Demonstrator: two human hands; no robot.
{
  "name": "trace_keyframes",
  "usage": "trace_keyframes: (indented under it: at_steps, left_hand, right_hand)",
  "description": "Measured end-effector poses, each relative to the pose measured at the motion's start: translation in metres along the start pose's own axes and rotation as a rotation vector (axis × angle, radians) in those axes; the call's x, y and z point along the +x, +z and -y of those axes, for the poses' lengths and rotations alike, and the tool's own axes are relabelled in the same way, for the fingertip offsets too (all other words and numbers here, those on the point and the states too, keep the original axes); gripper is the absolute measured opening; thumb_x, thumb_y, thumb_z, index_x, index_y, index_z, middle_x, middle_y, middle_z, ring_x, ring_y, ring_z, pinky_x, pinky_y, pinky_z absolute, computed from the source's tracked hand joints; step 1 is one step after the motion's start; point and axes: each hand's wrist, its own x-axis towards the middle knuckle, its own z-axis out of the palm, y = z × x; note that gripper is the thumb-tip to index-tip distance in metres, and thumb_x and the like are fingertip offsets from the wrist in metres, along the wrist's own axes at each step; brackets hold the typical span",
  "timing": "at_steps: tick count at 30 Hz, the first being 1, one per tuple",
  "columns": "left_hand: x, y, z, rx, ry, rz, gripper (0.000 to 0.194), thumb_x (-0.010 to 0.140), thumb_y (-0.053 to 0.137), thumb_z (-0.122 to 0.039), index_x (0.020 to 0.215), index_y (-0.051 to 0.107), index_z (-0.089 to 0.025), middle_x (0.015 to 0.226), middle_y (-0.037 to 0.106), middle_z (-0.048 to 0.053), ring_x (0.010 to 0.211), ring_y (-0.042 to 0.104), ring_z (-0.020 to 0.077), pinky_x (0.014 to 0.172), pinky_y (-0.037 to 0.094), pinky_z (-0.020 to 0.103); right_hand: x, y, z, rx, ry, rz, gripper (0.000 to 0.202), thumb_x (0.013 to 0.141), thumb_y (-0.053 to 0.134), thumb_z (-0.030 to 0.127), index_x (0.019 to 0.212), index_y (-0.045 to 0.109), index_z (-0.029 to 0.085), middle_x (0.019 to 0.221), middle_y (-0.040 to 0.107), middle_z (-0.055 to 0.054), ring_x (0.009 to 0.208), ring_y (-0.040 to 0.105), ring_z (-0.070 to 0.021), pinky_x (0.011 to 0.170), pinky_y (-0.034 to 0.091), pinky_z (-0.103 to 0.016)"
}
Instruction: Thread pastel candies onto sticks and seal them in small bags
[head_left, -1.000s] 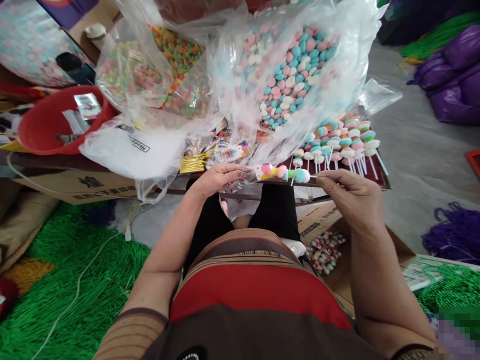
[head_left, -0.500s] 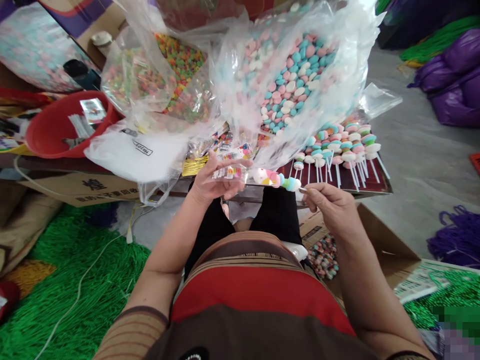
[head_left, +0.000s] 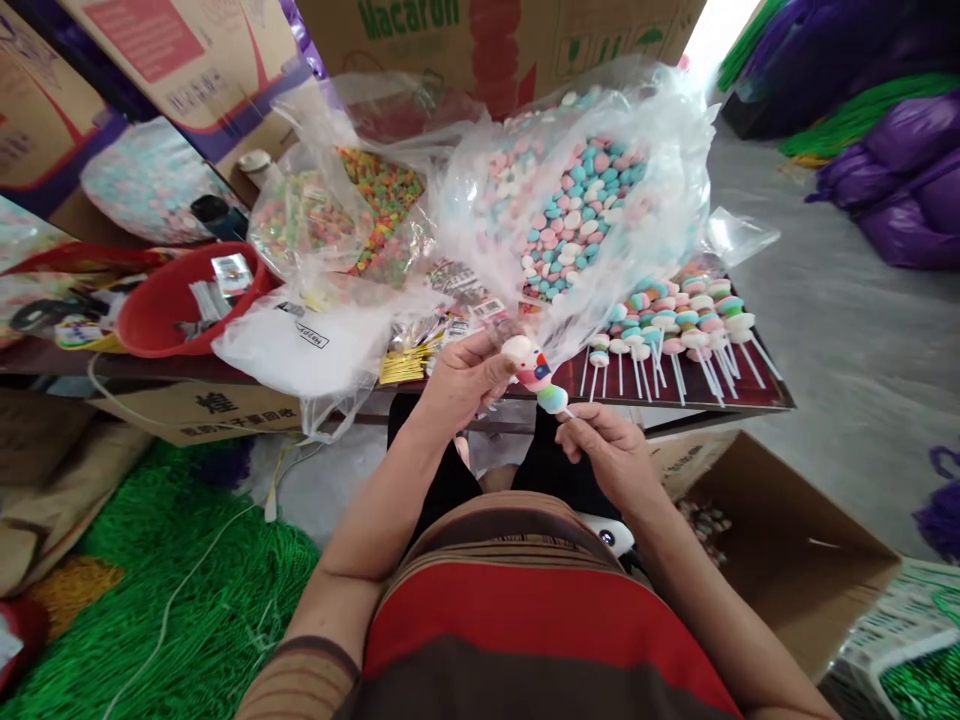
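Observation:
A candy skewer point(head_left: 553, 399) of stacked pink, green and pale blue pieces hangs tilted between my hands, over the table's front edge. Its upper part sits inside a clear, printed plastic wrapper point(head_left: 535, 374). Closed at the wrapper's upper end is my left hand point(head_left: 466, 380), thumb and fingers pinching the plastic. My right hand point(head_left: 609, 448) pinches the white stick at the skewer's lower end; the fingers hide most of it. To the right on the table lie several bare candy skewers point(head_left: 679, 318), sticks pointing toward me.
Behind my hands lies a large plastic bag of candies point(head_left: 585, 200), beside a bag of orange-green candies point(head_left: 382, 195). A red basin point(head_left: 150, 315) and a white bag point(head_left: 300, 345) stand left. An open carton point(head_left: 795, 560) stands low right; green strands point(head_left: 172, 570) cover the left floor.
My left hand has gone from fingers stretched along the wrapper to a pinch at its upper end. My right hand has come closer to it, and the skewer now tilts more steeply.

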Motion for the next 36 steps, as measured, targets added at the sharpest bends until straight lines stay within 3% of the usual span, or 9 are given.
trace_keyframes:
  at_steps: [3,6,11,14,18,24,27,32,36]
  left_hand:
    - [-0.008,0.004,0.002,0.124,-0.010,0.022,0.038,0.070,0.088,-0.051,0.081,0.075,-0.017,0.055,0.055,-0.006,0.043,0.034,0.0020,0.044,0.026,0.021]
    - [-0.013,-0.001,-0.002,0.205,0.027,0.045,0.039,0.067,0.091,-0.049,0.085,0.075,-0.018,0.068,0.064,-0.003,0.059,0.053,0.0072,0.059,0.043,0.022]
    - [-0.005,0.004,-0.024,0.004,0.208,0.003,0.073,0.056,0.087,-0.072,0.110,0.071,-0.026,0.100,0.073,0.005,0.106,0.070,0.0253,0.088,0.055,0.037]
    - [0.000,0.021,-0.026,-0.058,0.224,-0.078,0.059,0.066,0.083,-0.070,0.103,0.069,-0.026,0.081,0.069,0.002,0.095,0.072,0.0249,0.082,0.057,0.040]
    - [-0.006,0.037,-0.002,-0.063,0.262,-0.191,0.040,0.081,0.076,-0.061,0.090,0.064,-0.024,0.070,0.061,-0.003,0.077,0.068,0.0160,0.081,0.056,0.035]
    - [-0.017,0.031,0.025,-0.029,0.241,-0.151,0.032,0.090,0.070,-0.052,0.085,0.062,-0.022,0.077,0.065,-0.002,0.076,0.066,0.0126,0.087,0.054,0.033]
    - [-0.016,0.024,0.016,-0.015,0.239,-0.138,0.035,0.086,0.073,-0.055,0.083,0.064,-0.022,0.077,0.066,0.000,0.084,0.069,0.0161,0.089,0.053,0.034]
    - [-0.005,0.016,-0.016,-0.154,0.158,-0.044,0.070,0.064,0.073,-0.083,0.102,0.069,-0.025,0.090,0.073,0.006,0.106,0.072,0.0287,0.092,0.055,0.043]
    - [0.000,0.017,-0.022,-0.142,0.243,-0.170,0.051,0.069,0.083,-0.067,0.094,0.068,-0.026,0.073,0.068,-0.002,0.084,0.074,0.0210,0.092,0.056,0.040]
  right_hand:
    - [-0.002,0.019,-0.010,0.118,-0.005,-0.019,0.032,0.085,0.075,0.053,0.092,0.074,0.022,0.055,0.061,0.005,0.047,0.051,-0.0098,0.048,0.044,-0.024]
    - [-0.002,0.031,-0.015,0.210,-0.001,-0.007,0.031,0.085,0.075,0.053,0.092,0.075,0.022,0.056,0.063,0.004,0.046,0.050,-0.0090,0.048,0.045,-0.024]
    - [-0.001,0.032,-0.015,0.198,-0.009,0.015,0.030,0.084,0.076,0.050,0.092,0.077,0.021,0.056,0.063,0.003,0.047,0.049,-0.0088,0.048,0.044,-0.024]
    - [-0.002,0.033,-0.017,0.155,-0.007,0.031,0.029,0.087,0.074,0.049,0.096,0.078,0.022,0.056,0.061,0.004,0.048,0.049,-0.0085,0.050,0.043,-0.024]
    - [-0.003,0.042,-0.019,0.116,0.005,0.006,0.030,0.090,0.070,0.049,0.097,0.076,0.021,0.054,0.058,0.006,0.047,0.047,-0.0082,0.049,0.041,-0.023]
    - [0.003,0.047,-0.011,0.124,-0.012,0.023,0.031,0.089,0.071,0.049,0.105,0.072,0.022,0.058,0.060,0.006,0.049,0.050,-0.0091,0.051,0.042,-0.024]
    - [0.005,0.042,-0.007,0.132,-0.025,0.034,0.027,0.086,0.076,0.047,0.098,0.071,0.023,0.063,0.064,0.005,0.051,0.053,-0.0093,0.052,0.043,-0.023]
    - [0.003,0.039,-0.008,0.132,-0.034,0.007,0.027,0.087,0.075,0.048,0.087,0.069,0.022,0.064,0.067,0.004,0.049,0.055,-0.0090,0.052,0.044,-0.024]
    - [-0.002,0.042,-0.012,0.095,-0.008,0.021,0.032,0.087,0.072,0.053,0.092,0.069,0.022,0.056,0.062,0.006,0.046,0.053,-0.0098,0.049,0.043,-0.024]
